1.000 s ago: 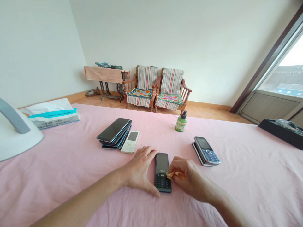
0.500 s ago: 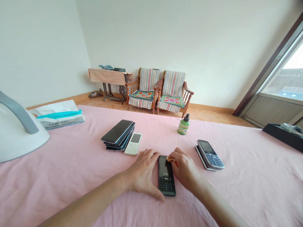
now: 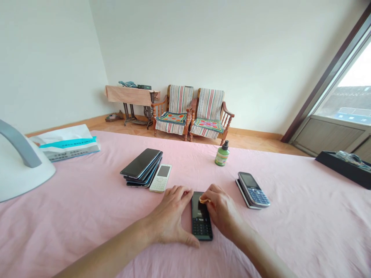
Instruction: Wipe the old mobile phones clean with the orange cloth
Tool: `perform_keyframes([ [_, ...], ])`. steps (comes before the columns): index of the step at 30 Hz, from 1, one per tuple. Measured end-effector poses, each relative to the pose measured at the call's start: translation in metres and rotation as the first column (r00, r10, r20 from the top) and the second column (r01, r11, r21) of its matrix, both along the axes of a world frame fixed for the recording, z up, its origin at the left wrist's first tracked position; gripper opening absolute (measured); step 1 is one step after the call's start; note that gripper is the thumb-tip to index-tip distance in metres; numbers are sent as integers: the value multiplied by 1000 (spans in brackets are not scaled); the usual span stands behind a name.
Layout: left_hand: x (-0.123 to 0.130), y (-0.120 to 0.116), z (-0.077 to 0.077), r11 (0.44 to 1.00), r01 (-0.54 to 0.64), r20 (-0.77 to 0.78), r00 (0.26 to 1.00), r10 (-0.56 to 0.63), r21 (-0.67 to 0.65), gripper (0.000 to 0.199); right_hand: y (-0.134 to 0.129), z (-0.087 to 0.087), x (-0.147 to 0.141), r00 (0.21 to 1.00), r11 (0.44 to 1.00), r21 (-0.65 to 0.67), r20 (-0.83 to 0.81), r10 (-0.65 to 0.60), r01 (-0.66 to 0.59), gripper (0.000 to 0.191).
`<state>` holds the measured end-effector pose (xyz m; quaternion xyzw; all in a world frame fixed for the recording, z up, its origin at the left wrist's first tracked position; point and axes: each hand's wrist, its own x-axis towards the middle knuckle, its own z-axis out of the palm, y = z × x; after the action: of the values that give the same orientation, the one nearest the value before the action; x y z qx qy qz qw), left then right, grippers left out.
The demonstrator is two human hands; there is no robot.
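One black keypad phone [image 3: 202, 227] lies between left hand [image 3: 170, 216], fingers spread, and right hand [image 3: 223, 208], fingers pinching crumpled pale-orange cloth [image 3: 203, 200].

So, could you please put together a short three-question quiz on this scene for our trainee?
1. What does the right hand have in its grip, and where on the phone beneath does that thing rest?
2. True or false: the white phone lies beside the stack, not on top of it.
3. Choose one. The body of the bottle is: A) red, B) green, C) blue.

Key:
1. A small crumpled wipe, on the upper part of the screen.
2. True.
3. B.
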<state>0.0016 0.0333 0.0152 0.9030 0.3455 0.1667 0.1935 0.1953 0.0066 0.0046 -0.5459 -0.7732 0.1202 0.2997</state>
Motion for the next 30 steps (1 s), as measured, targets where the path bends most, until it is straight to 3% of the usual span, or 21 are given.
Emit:
perform_keyframes([
  [5, -4, -17, -4, 999, -30, 101, 995, 26, 37, 81, 1, -4, 2, 999, 1000, 12, -35, -9, 10, 29],
  [8, -4, -30, -7, 995, 30, 122, 992, -41, 90, 45, 3, -6, 2, 999, 999, 21, -35, -28, 28, 28],
  [11, -1, -39, -9, 985, 44, 73, 996, -57, 165, 27, 3, -6, 3, 999, 999, 21, -24, -33, 34, 29],
  [17, 0, -40, -14, 969, 60, 42, 997, -71, 238, 24, 7, -1, -1, 998, 998, 33, 18, -63, 62, 29],
  [23, 1, -43, -11, 984, 21, 37, 999, -28, 178, 20, 22, -4, -18, 999, 998, 55, 16, -41, 40, 29],
  [30, 0, -42, -12, 991, -3, 90, 996, -9, 133, 26, 20, -4, -5, 996, 995, 49, -9, -84, 84, 26],
])
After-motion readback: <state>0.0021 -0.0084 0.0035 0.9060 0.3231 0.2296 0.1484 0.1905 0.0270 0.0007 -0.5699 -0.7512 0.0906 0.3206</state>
